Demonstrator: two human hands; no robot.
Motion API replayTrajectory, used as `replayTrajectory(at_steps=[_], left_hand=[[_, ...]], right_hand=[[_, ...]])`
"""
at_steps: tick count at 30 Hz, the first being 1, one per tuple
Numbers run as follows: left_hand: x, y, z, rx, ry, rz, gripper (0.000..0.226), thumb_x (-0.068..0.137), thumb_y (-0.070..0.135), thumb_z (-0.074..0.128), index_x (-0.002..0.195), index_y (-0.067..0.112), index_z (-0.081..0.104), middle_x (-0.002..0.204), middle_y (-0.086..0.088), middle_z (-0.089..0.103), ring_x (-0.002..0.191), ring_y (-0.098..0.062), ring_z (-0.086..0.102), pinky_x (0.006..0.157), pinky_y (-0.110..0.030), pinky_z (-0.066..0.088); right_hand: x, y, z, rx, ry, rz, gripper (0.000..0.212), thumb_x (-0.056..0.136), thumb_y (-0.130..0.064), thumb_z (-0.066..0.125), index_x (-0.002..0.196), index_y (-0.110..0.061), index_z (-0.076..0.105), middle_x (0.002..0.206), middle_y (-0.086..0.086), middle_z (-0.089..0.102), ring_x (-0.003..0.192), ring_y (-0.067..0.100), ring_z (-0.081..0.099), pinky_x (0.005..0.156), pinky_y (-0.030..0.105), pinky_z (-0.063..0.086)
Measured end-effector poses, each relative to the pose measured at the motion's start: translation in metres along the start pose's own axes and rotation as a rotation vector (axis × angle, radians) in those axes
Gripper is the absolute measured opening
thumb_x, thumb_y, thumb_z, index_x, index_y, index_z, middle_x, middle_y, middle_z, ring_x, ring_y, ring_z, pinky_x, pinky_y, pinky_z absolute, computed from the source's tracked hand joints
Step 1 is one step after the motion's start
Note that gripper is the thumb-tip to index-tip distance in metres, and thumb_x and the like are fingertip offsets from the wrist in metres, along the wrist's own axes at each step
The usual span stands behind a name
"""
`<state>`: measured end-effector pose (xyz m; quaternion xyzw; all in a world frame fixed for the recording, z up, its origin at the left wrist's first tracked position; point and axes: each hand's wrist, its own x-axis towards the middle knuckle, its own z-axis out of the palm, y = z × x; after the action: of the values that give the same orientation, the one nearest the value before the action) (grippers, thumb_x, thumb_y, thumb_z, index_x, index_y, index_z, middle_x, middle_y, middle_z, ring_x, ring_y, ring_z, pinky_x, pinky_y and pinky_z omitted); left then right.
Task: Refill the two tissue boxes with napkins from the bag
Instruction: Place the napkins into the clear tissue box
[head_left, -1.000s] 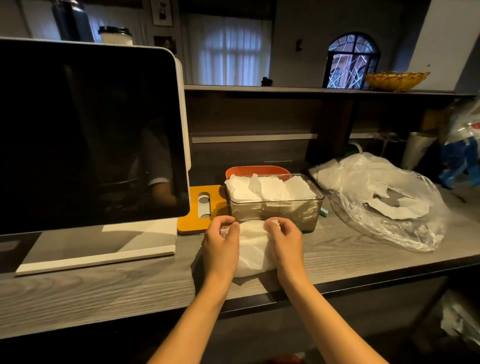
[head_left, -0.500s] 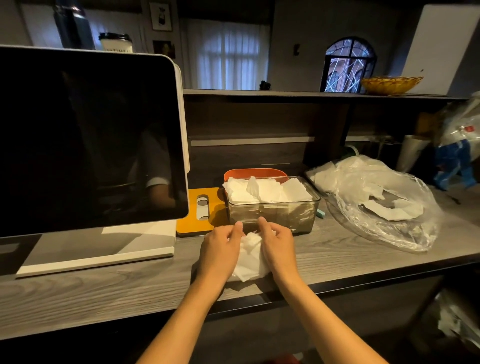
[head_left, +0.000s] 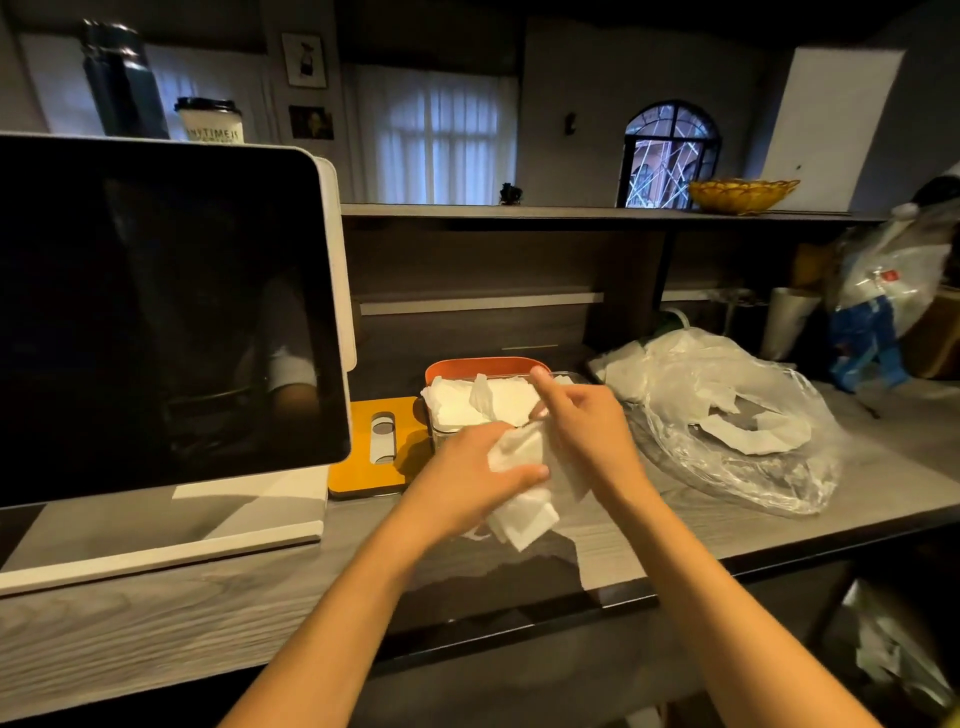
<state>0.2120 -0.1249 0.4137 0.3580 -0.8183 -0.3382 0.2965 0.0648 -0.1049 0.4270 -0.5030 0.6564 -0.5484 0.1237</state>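
Note:
A folded stack of white napkins (head_left: 524, 512) is lifted off the counter in front of the clear tissue box (head_left: 441, 431). My left hand (head_left: 467, 475) grips the stack from the left with thumb across it. My right hand (head_left: 587, 431) holds the stack's right side, its index finger pointing up over the box. The clear box is filled with white napkins (head_left: 467, 402). An orange tissue box (head_left: 467, 365) stands just behind it, mostly hidden. The clear plastic bag (head_left: 727, 415) with a few napkins lies to the right.
A large dark screen on a white stand (head_left: 166, 312) fills the left. An orange lid with a slot (head_left: 374, 447) lies flat between the stand and the boxes. More plastic bags (head_left: 893, 291) stand at far right. The counter's front edge (head_left: 519, 613) runs below my hands.
My hands gathered the napkin stack together on the counter, then lifted it up toward the clear box. My right index finger now sticks out.

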Motion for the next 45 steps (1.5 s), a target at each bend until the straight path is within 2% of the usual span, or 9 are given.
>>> replayTrajectory(at_steps=[3, 7, 11, 15, 19, 23, 27, 36, 45], left_hand=[[0.016, 0.013, -0.003, -0.431, 0.090, -0.108, 0.007, 0.093, 0.029, 0.067, 0.098, 0.032, 0.062, 0.099, 0.008, 0.072, 0.089, -0.010, 0.070, 0.077, -0.032, 0.060], [0.048, 0.026, 0.008, -0.827, 0.243, -0.284, 0.017, 0.094, 0.029, 0.066, 0.111, 0.027, 0.063, 0.102, 0.003, 0.073, 0.095, -0.016, 0.070, 0.083, -0.038, 0.060], [0.072, 0.038, 0.025, -0.843, 0.247, -0.328, 0.016, 0.097, 0.031, 0.063, 0.110, 0.024, 0.057, 0.103, 0.000, 0.069, 0.093, -0.018, 0.068, 0.078, -0.034, 0.060], [0.088, 0.049, 0.035, -0.576, 0.150, -0.353, 0.025, 0.103, 0.039, 0.049, 0.119, 0.021, 0.052, 0.099, 0.003, 0.063, 0.088, -0.013, 0.060, 0.067, -0.026, 0.051], [0.111, 0.048, 0.017, -0.220, 0.144, -0.310, 0.051, 0.103, 0.047, 0.032, 0.118, 0.009, 0.063, 0.109, -0.009, 0.064, 0.097, -0.026, 0.059, 0.089, -0.036, 0.049], [0.117, 0.041, 0.004, -0.523, 0.128, -0.393, 0.042, 0.104, 0.046, 0.037, 0.088, 0.016, 0.062, 0.091, -0.009, 0.067, 0.097, -0.026, 0.063, 0.097, -0.044, 0.052], [0.118, 0.030, 0.009, -0.739, 0.013, -0.547, 0.042, 0.103, 0.046, 0.042, 0.114, 0.010, 0.060, 0.104, -0.008, 0.069, 0.103, -0.028, 0.066, 0.094, -0.043, 0.055], [0.122, 0.021, 0.009, -0.634, 0.026, -0.628, 0.062, 0.104, 0.053, 0.031, 0.149, 0.010, 0.035, 0.147, -0.017, 0.049, 0.127, -0.035, 0.054, 0.095, -0.038, 0.052], [0.125, 0.015, 0.010, -0.658, 0.006, -0.614, 0.059, 0.107, 0.047, 0.030, 0.150, 0.007, 0.034, 0.152, -0.018, 0.043, 0.133, -0.034, 0.049, 0.086, -0.035, 0.048]], right_hand=[[0.022, -0.003, -0.024, 0.304, -0.095, 0.280, 0.063, 0.094, -0.062, 0.042, 0.106, -0.007, 0.069, 0.097, 0.011, 0.071, 0.089, 0.022, 0.067, 0.079, 0.039, 0.054], [0.034, 0.003, -0.043, 0.459, -0.271, 0.409, 0.071, 0.088, -0.071, 0.041, 0.115, -0.008, 0.061, 0.106, 0.015, 0.070, 0.100, 0.029, 0.068, 0.089, 0.038, 0.054], [0.041, -0.001, -0.044, 0.573, -0.423, 0.508, 0.065, 0.092, -0.061, 0.045, 0.124, -0.006, 0.056, 0.114, 0.012, 0.069, 0.104, 0.026, 0.067, 0.082, 0.036, 0.056], [0.065, -0.004, -0.032, 0.413, -0.204, 0.525, 0.044, 0.094, -0.025, 0.059, 0.134, -0.012, 0.046, 0.119, 0.012, 0.061, 0.104, 0.027, 0.064, 0.091, 0.047, 0.055], [0.090, -0.006, -0.035, 0.229, -0.142, 0.518, 0.036, 0.097, -0.022, 0.056, 0.126, -0.001, 0.052, 0.115, 0.014, 0.061, 0.101, 0.028, 0.063, 0.086, 0.042, 0.055], [0.108, -0.007, -0.039, 0.221, -0.184, 0.521, 0.032, 0.097, -0.022, 0.055, 0.120, 0.000, 0.052, 0.105, 0.014, 0.062, 0.094, 0.029, 0.063, 0.076, 0.039, 0.054], [0.111, 0.002, -0.022, 0.000, -0.317, 0.610, 0.042, 0.097, -0.025, 0.057, 0.132, -0.002, 0.048, 0.115, 0.013, 0.061, 0.099, 0.026, 0.062, 0.086, 0.037, 0.052], [0.115, 0.017, -0.002, -0.775, -0.291, 0.281, 0.045, 0.094, -0.035, 0.061, 0.127, -0.005, 0.058, 0.116, 0.012, 0.062, 0.103, 0.025, 0.061, 0.085, 0.028, 0.049], [0.105, 0.010, -0.017, -0.607, 0.028, -0.163, 0.040, 0.098, -0.032, 0.054, 0.133, -0.012, 0.055, 0.129, 0.010, 0.058, 0.109, 0.022, 0.059, 0.089, 0.031, 0.048]])
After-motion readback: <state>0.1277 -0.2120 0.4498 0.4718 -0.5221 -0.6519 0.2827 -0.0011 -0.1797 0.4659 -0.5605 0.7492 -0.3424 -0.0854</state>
